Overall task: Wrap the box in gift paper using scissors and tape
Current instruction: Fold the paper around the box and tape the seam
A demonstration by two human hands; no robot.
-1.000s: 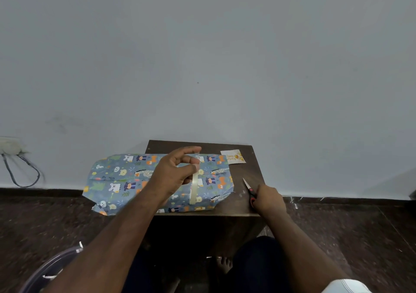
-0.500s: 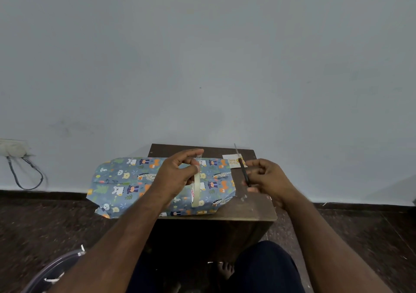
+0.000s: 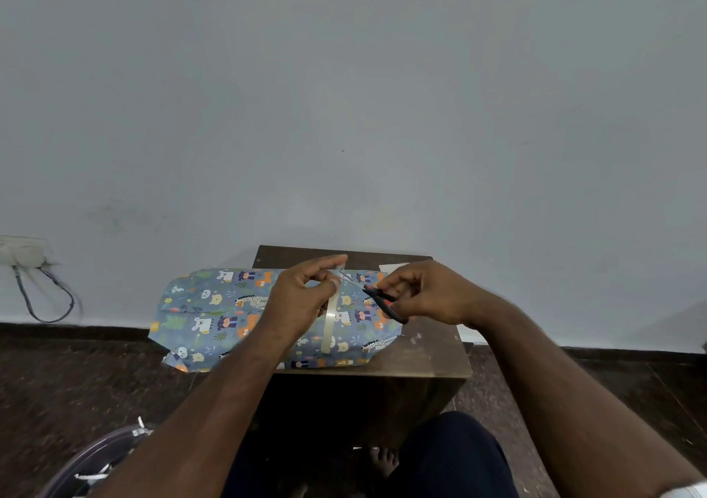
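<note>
The box wrapped in blue animal-print gift paper (image 3: 214,314) lies across the small dark wooden table (image 3: 428,356), its left end hanging past the table's edge. My left hand (image 3: 302,302) hovers over the box and pinches the upper end of a strip of clear tape (image 3: 329,325); the strip's lower end lies on the paper. My right hand (image 3: 424,295) grips red-and-black scissors (image 3: 377,296). Their blades point left at the tape just beside my left thumb.
A grey wall stands right behind the table. A wall socket with a dangling cable (image 3: 42,291) is at the far left. A round transparent container (image 3: 92,463) sits on the dark floor at lower left. A white paper scrap (image 3: 394,267) peeks out behind my right hand.
My right hand picked the scissors up from the table's right side and carried them left to the tape. My left hand kept pinching the tape over the box.
</note>
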